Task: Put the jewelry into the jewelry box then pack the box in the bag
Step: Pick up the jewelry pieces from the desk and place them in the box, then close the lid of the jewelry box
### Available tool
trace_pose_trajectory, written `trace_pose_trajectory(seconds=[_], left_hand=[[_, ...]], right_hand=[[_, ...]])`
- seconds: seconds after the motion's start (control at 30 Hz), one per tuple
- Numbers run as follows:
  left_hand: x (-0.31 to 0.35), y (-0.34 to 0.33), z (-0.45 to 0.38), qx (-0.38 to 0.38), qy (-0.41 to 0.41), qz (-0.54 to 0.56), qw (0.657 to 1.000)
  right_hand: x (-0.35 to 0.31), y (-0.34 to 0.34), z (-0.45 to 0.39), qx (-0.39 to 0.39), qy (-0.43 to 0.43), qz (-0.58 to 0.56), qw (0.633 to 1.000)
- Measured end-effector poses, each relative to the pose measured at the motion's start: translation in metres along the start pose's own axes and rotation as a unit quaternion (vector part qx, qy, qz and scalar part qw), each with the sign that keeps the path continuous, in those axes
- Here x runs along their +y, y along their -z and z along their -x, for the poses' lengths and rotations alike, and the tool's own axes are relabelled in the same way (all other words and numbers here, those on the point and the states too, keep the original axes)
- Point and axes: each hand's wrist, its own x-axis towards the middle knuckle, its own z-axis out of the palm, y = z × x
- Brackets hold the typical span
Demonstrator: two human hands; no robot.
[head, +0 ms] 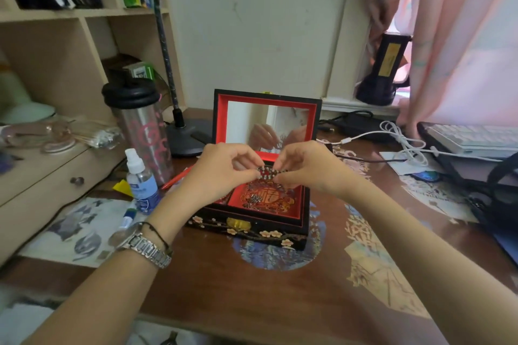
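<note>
Beaded dark jewelry piece [268,172] pinched between left hand [224,173] and right hand [305,169], above open black lacquered box [252,225]; lowering in, closing, bagging at 3 o'clock left.

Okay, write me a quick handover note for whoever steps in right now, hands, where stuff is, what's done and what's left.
Left hand and right hand: both pinch one beaded jewelry piece above the open jewelry box.
Box: on the desk, lid up, another small piece already lying inside.
Bag: dark, at the desk's right edge.
Left: lay the held piece in, close the box, pack it in the bag.
</note>
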Motion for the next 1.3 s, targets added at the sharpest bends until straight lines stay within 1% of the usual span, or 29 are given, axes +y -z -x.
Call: trace_pose_trajectory(seconds=[0.13, 0.27, 0.5, 0.73, 0.83, 0.97, 1.13, 1.3], left_hand=[[-0.009, -0.014, -0.006, -0.021, -0.001, -0.052, 0.998], [-0.014, -0.022, -0.013, -0.030, -0.009, -0.110, 0.993], [-0.021, -0.024, -0.018, -0.041, -0.023, -0.165, 0.985], [-0.021, -0.028, -0.019, -0.072, -0.030, -0.227, 0.971], [-0.021, -0.028, -0.018, -0.067, -0.036, -0.248, 0.966], [-0.015, -0.020, -0.015, -0.037, -0.056, -0.270, 0.961], [-0.003, 0.007, -0.020, -0.006, -0.083, -0.296, 0.952], [0.013, 0.035, -0.047, 0.014, -0.098, -0.308, 0.946]], right_hand=[[0.008, -0.006, -0.005, -0.011, 0.011, 0.115, 0.993], [0.013, -0.009, -0.010, -0.022, 0.027, 0.181, 0.983], [0.016, -0.011, -0.014, -0.038, 0.030, 0.195, 0.980], [0.016, -0.009, -0.010, -0.050, 0.030, 0.220, 0.974], [0.016, -0.007, -0.005, -0.049, 0.038, 0.234, 0.970], [0.014, 0.001, 0.001, -0.029, 0.050, 0.258, 0.964], [0.005, 0.021, 0.005, -0.009, 0.064, 0.294, 0.954], [-0.012, 0.054, -0.005, 0.057, 0.084, 0.276, 0.956]])
